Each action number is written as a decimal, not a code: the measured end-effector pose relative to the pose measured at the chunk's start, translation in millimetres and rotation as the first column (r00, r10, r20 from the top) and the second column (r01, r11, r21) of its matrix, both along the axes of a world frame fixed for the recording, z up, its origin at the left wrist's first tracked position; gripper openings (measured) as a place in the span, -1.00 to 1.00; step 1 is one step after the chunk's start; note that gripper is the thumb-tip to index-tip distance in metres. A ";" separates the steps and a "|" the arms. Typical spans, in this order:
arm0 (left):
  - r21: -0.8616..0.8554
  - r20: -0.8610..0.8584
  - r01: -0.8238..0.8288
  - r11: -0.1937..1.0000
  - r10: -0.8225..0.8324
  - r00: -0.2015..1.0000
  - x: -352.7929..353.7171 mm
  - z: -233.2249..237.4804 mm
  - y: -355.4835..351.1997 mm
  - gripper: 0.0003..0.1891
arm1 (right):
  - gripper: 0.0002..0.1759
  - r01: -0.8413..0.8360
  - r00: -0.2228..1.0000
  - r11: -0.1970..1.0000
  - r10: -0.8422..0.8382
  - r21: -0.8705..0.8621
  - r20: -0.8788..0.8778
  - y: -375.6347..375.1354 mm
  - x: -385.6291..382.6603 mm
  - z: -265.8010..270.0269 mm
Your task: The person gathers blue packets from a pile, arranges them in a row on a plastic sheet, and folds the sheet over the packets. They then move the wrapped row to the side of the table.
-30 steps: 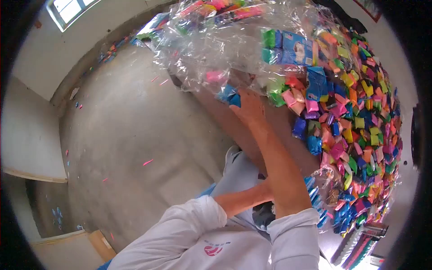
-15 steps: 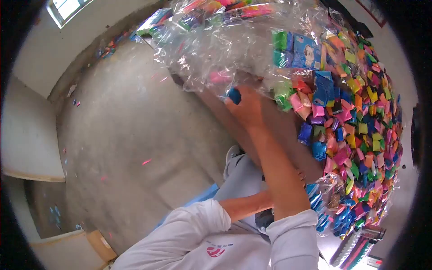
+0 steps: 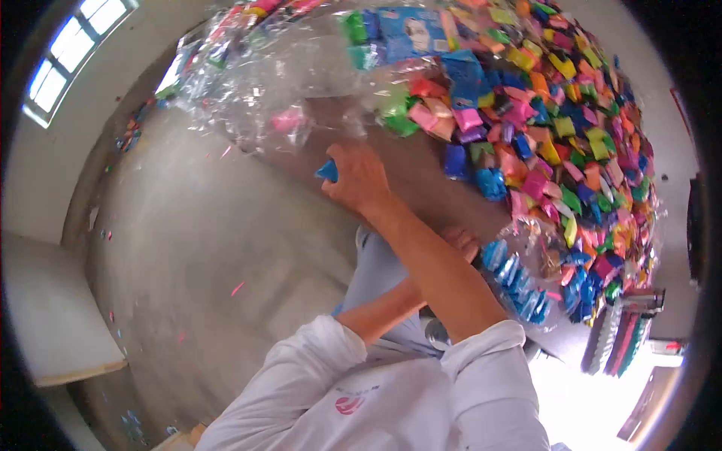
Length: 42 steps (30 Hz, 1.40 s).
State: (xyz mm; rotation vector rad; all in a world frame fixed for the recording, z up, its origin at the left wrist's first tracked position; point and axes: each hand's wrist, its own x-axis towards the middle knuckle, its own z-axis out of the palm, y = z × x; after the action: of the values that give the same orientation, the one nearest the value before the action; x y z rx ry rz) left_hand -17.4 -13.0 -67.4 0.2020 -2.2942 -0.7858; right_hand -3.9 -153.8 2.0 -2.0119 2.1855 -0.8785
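Note:
My right hand (image 3: 359, 179) reaches across to the left, over the brown table edge, with its fingers closed around a small blue packet (image 3: 328, 171). Below the right forearm, my left hand (image 3: 460, 242) shows only in part at the table's near edge. Its fingers are blurred and partly hidden, so I cannot make out whether they hold anything. Closest to it lies a row of shiny blue packets (image 3: 515, 282) in clear wrap. My forearms cross, the right one above the left.
Many small colourful packets (image 3: 556, 150) are heaped on the brown table (image 3: 421, 169). Clear plastic bags (image 3: 263, 83) cover its far left part, near a blue printed pack (image 3: 414, 34). The concrete floor (image 3: 203, 225) to the left has scattered scraps. Braided strands (image 3: 620, 338) hang at the right.
My right hand has drawn back from the clear plastic bags, still holding the blue packet. The view has turned, and more of my left hand shows beside the right forearm.

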 end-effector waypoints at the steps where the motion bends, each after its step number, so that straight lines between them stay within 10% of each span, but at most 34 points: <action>1: 0.006 -0.028 -0.009 1.000 0.009 1.000 1.7 0.2 0.4 -0.45 | -0.52 0.035 0.996 0.998 -0.039 0.052 0.084 16.6 -6.0 5.8; 15: 0.039 -0.002 0.073 0.997 -0.073 0.997 -5.6 2.1 0.8 -0.45 | -0.49 0.177 0.984 0.984 -0.177 -0.002 -0.011 88.6 -23.6 -11.7; 17: 0.075 0.151 0.053 0.996 -0.064 0.986 -1.3 14.6 1.1 -0.47 | -0.54 0.157 0.792 0.983 -0.184 0.096 0.582 117.6 -36.6 27.4; 21: -0.063 0.117 0.009 0.998 -0.001 0.993 -2.6 19.2 -0.9 -0.49 | -0.57 0.428 0.581 0.903 -0.242 -0.039 0.777 227.1 -76.1 85.1; 23: -0.150 0.146 0.003 0.989 0.019 0.989 -0.7 39.3 0.3 -0.52 | -0.59 0.536 0.687 0.806 -0.245 -0.250 0.684 297.3 -104.5 92.3; 24: -0.140 0.164 0.006 0.990 0.017 0.986 0.9 38.3 0.1 -0.53 | -0.56 0.582 0.427 0.812 -0.265 -0.039 0.865 330.7 -111.2 115.1; 33: -0.138 0.122 -0.018 0.990 0.035 0.992 0.2 34.4 2.6 -0.51 | -0.54 0.807 0.387 0.516 -0.829 0.286 0.404 423.2 -147.6 99.2; 42: -0.100 0.177 0.000 0.995 0.018 0.984 -0.1 44.4 0.9 -0.55 | -0.53 0.802 0.481 0.505 -0.863 0.318 0.157 392.8 -151.0 92.8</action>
State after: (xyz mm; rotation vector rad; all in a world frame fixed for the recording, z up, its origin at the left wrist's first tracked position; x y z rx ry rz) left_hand -17.5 -12.1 -22.9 0.2454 -2.4915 -0.6701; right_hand -154.9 239.0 94.9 -0.5072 2.8732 -0.8488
